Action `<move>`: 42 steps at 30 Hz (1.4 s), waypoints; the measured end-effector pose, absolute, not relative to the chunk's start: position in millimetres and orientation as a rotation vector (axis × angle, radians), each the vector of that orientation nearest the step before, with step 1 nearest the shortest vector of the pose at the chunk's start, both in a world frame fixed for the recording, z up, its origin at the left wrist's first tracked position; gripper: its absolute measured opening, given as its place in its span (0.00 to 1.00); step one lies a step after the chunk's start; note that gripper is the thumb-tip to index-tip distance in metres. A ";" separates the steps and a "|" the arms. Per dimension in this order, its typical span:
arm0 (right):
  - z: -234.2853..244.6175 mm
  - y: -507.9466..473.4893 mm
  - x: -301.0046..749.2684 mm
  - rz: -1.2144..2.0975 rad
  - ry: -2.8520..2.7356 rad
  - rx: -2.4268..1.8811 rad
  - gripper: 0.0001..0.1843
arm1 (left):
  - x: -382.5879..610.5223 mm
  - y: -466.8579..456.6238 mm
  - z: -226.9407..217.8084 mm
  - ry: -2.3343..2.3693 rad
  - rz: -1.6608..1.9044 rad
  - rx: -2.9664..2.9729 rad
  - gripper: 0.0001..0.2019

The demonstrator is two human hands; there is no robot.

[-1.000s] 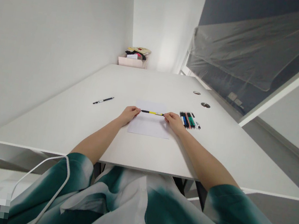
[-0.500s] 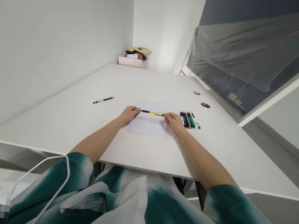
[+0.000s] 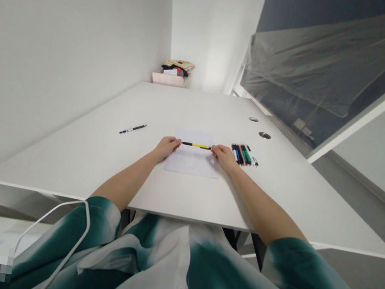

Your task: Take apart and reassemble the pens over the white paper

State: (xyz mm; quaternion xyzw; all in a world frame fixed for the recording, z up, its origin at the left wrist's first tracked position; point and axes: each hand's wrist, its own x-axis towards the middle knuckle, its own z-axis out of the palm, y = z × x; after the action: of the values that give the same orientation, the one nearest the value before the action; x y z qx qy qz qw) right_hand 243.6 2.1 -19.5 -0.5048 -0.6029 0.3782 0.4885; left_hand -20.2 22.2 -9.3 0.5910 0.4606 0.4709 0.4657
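Observation:
A yellow and black pen [image 3: 197, 146] lies level between my two hands, above a white sheet of paper [image 3: 192, 166]. My left hand [image 3: 168, 147] pinches its black end. At the other end, the fingers of my right hand [image 3: 223, 157] are closed on the tip. Just right of my right hand, several pens [image 3: 244, 155] in black, blue, red, green and white lie side by side. Off to the left, a single black and white pen [image 3: 133, 129] rests at a slant on the table.
The white table [image 3: 190, 108] has two round metal cable covers, one of them the nearer cover [image 3: 264, 135], on its right side. A box [image 3: 168, 79] with cloth items stands beyond the far edge. A plastic-covered dark panel [image 3: 309, 60] rises at right. A white cable [image 3: 84, 225] loops by my left sleeve.
The pen between my hands has rolled slightly about its length, so its clip sits differently. Both hands stay in place.

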 end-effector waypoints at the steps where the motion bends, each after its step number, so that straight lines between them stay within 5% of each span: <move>1: -19.2 2.1 243.3 0.921 -1.463 -1.227 0.27 | -20.3 22.7 -10.0 1.133 1.155 1.452 0.19; 42: -19.5 3.9 242.3 1.005 -1.394 -1.170 0.21 | -19.0 20.3 -7.4 1.167 1.156 1.474 0.12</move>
State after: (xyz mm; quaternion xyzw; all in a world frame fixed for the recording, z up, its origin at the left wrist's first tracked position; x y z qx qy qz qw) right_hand 242.3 3.9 -19.5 -0.4853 -0.5781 0.4166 0.5066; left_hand -19.0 20.3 -7.4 0.5963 0.4720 0.4676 0.4506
